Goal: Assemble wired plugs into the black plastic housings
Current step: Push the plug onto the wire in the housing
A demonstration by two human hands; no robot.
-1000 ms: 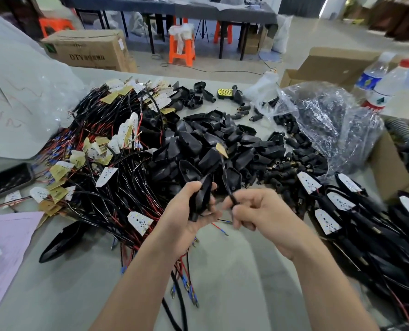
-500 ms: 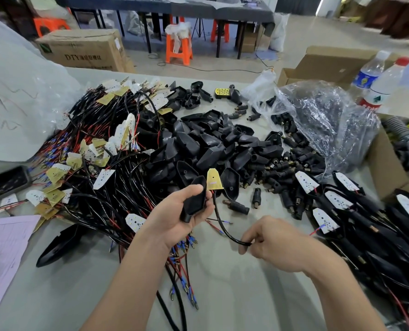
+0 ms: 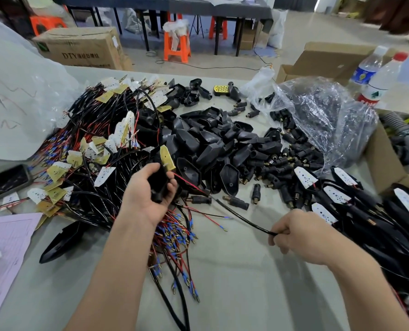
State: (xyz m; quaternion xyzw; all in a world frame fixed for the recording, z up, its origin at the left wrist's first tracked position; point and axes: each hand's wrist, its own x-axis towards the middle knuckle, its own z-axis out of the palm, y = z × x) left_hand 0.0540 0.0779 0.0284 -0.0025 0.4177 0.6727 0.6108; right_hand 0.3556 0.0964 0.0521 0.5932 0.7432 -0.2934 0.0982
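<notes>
At a grey table (image 3: 234,295) strewn with parts, a person's left hand (image 3: 146,197) gripped a black housing (image 3: 159,185), fingers and thumb curled round it, with a yellow board (image 3: 167,158) standing out of its top just above the fingertips. A black cable (image 3: 241,217) ran from under that hand, down and across the bare tabletop, to the right hand (image 3: 301,235), which pinched the cable's end between thumb and curled fingers, well apart from the left. A thin red wire (image 3: 186,181) also led away from the housing, just beside the left hand's fingers. Beyond and left of the left hand lay a tangle of wires (image 3: 98,149) with white and yellow boards, its blue-tipped ends spilling under the left wrist. Beyond the gap between the hands sat a heap of housings (image 3: 218,144), and loose plugs (image 3: 237,200) lay near the left hand's fingers, between the two hands. Farther out beyond the right hand a clear bag (image 3: 323,120) lay crumpled over more plugs, with two bottles (image 3: 380,77) behind it. To the right of the right hand lay black pieces with white boards (image 3: 305,177). A pink sheet (image 3: 5,235) lay far left of the left forearm.
</notes>
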